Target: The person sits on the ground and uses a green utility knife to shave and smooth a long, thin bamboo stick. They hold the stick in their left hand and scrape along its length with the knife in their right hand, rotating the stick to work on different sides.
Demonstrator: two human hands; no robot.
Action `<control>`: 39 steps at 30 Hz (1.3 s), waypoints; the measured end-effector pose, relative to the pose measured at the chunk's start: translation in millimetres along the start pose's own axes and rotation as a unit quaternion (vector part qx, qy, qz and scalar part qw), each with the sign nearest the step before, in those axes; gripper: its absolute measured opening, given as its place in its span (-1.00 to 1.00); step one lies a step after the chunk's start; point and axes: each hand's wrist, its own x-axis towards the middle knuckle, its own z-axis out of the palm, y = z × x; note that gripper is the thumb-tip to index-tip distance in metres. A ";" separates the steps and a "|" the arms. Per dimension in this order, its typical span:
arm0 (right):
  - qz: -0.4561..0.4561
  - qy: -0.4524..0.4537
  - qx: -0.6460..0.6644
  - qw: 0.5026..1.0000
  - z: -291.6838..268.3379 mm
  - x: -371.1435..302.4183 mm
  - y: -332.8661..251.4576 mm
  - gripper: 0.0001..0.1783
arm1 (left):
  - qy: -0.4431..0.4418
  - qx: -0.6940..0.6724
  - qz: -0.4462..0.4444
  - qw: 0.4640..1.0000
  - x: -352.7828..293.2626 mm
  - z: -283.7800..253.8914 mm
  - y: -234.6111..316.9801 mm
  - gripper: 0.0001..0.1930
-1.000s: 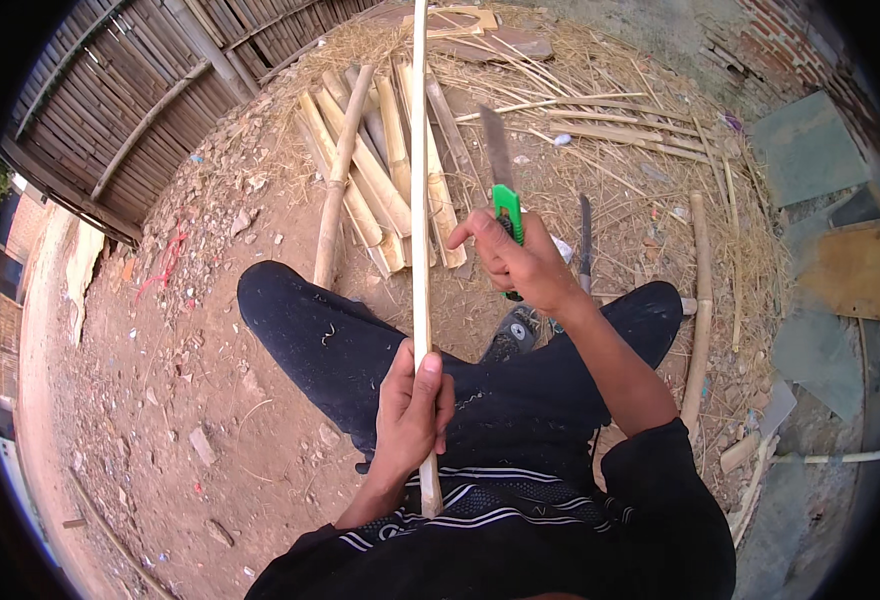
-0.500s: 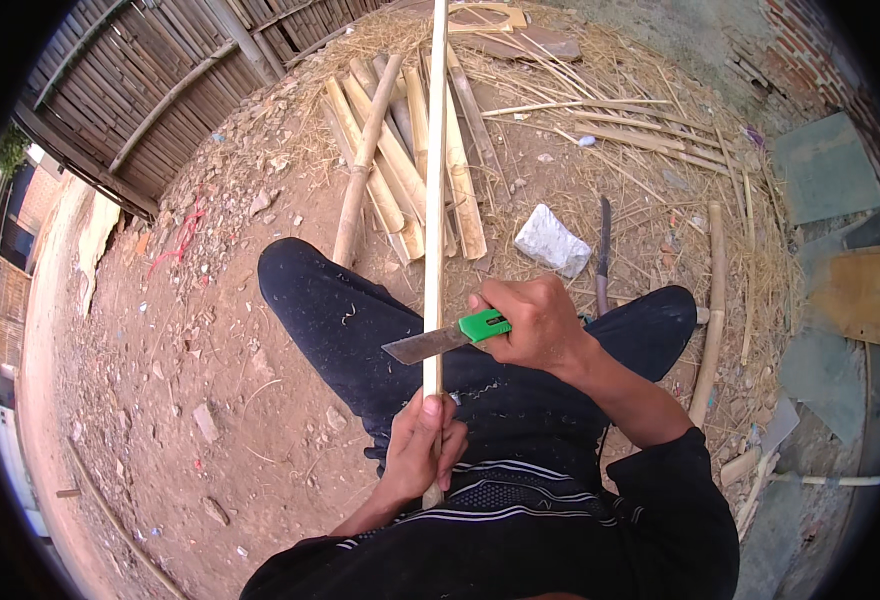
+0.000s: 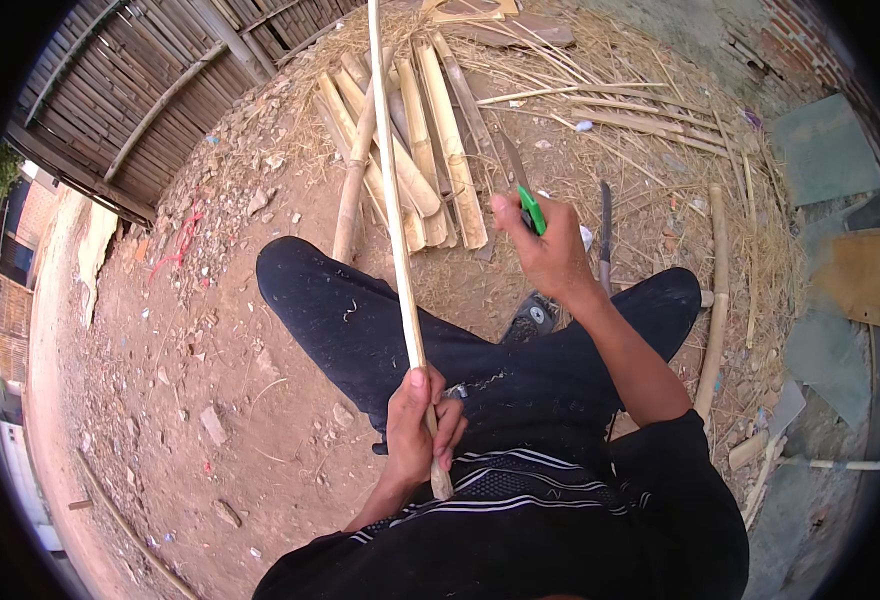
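Observation:
My left hand is closed round the lower part of a long pale bamboo strip, close to my lap. The strip leans slightly left, and its far end runs out of the top of the view. Its butt end shows below my fist. My right hand grips a green-handled utility knife, held away from the strip on its right side. The knife's blade points up and away from me.
Split bamboo pieces and a round bamboo pole lie ahead. A long dark-bladed knife lies right of my hand, with thin sticks beyond. Grey sheets lie at far right; a bamboo fence stands left.
My right hand has lifted the knife off the strip and moved it forward and right, turning the blade upward. The strip's far end has swung left, still in my left hand.

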 end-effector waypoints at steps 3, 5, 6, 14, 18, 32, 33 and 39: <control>0.043 -0.129 0.139 0.981 13.8 -33.4 -23.6 -0.56 | -0.064 -0.023 -0.037 0.997 8.6 1.6 0.4 -0.59; 0.019 -0.152 0.166 0.974 23.3 -39.5 -35.8 -0.58 | -0.103 0.005 -0.074 0.992 9.4 0.5 -5.2 -0.64; 0.073 -0.103 0.159 0.979 23.4 -36.3 -39.3 -0.61 | -0.079 0.095 -0.076 0.989 5.9 2.3 -5.2 -0.68; -0.036 -0.034 0.040 0.998 2.2 -27.9 -18.5 -0.67 | -0.034 0.137 -0.066 0.988 -4.9 -7.4 2.3 -0.71; -0.184 -0.078 -0.125 0.972 -2.9 -51.1 -11.0 -0.81 | -0.010 0.141 -0.040 0.989 0.0 -4.2 4.7 -0.75; 0.054 0.057 -0.231 0.970 -34.5 42.8 39.5 -0.81 | 0.033 0.086 -0.045 0.995 -4.4 4.3 7.5 -0.67; -0.007 0.005 -0.190 0.982 -29.2 25.7 24.2 -0.79 | 0.038 0.098 -0.036 0.994 1.7 8.7 10.4 -0.66; -0.190 -0.134 -0.187 0.954 -4.1 -34.8 -20.5 -0.83 | 0.031 0.304 -0.014 0.952 11.1 10.0 15.5 -0.75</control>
